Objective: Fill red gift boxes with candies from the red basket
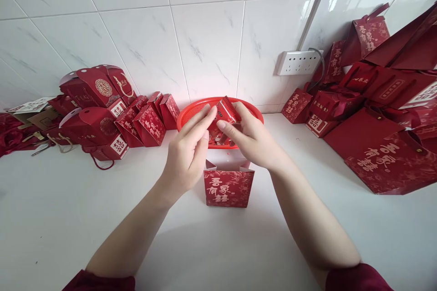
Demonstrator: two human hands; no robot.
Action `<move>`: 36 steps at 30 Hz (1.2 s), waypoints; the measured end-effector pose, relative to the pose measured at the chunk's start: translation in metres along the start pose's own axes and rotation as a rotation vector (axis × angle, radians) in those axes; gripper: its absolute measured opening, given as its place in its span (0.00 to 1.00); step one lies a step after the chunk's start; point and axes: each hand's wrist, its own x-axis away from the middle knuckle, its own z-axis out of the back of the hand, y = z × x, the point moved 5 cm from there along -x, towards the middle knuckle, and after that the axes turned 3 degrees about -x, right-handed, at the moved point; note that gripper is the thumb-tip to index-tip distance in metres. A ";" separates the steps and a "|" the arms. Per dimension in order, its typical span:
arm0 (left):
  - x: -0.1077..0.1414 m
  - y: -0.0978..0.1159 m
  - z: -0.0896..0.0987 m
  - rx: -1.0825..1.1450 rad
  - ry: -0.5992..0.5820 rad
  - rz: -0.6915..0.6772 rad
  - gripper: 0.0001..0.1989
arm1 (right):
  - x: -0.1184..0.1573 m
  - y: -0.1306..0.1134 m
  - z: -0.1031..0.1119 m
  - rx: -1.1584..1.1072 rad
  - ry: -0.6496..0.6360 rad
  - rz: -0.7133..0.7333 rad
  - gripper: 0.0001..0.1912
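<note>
A small shiny red packet (pixel 228 108) is held in my right hand (pixel 254 138), thumb in front and fingers behind. My left hand (pixel 186 152) is raised beside it, fingers stretched out and tips at the packet's left edge; I cannot tell whether they press on it. Both hands are above a red plastic basket (pixel 182 116) with small red and patterned pieces in it, partly hidden. In front of the basket, below my hands, a red paper gift box (pixel 228 188) with pale characters stands upright, its top open.
Several red gift boxes (pixel 150 125) and handled boxes (pixel 99 88) stand at the left. At the right, more red boxes and bags (pixel 385 159) are piled up. A white power strip (pixel 300 62) with a cable is on the tiled wall (pixel 211 41) behind the white counter (pixel 218 250).
</note>
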 end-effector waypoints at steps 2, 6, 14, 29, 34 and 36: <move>0.000 0.001 0.000 0.077 0.026 0.035 0.20 | -0.001 -0.001 0.003 -0.067 -0.009 0.011 0.13; 0.001 -0.005 0.001 0.299 0.057 0.188 0.20 | 0.000 -0.006 0.007 -0.169 -0.088 0.025 0.17; -0.002 -0.012 0.000 0.503 -0.136 0.380 0.10 | 0.001 -0.009 0.015 -0.103 -0.085 0.017 0.21; -0.006 -0.020 0.006 0.421 -0.075 0.398 0.14 | 0.006 -0.006 0.019 -0.048 -0.305 -0.044 0.11; -0.007 -0.021 0.004 0.436 -0.056 0.364 0.12 | 0.006 -0.003 0.020 -0.043 -0.302 -0.058 0.10; -0.007 -0.020 0.004 0.438 -0.046 0.352 0.11 | 0.006 -0.002 0.019 -0.051 -0.317 -0.058 0.10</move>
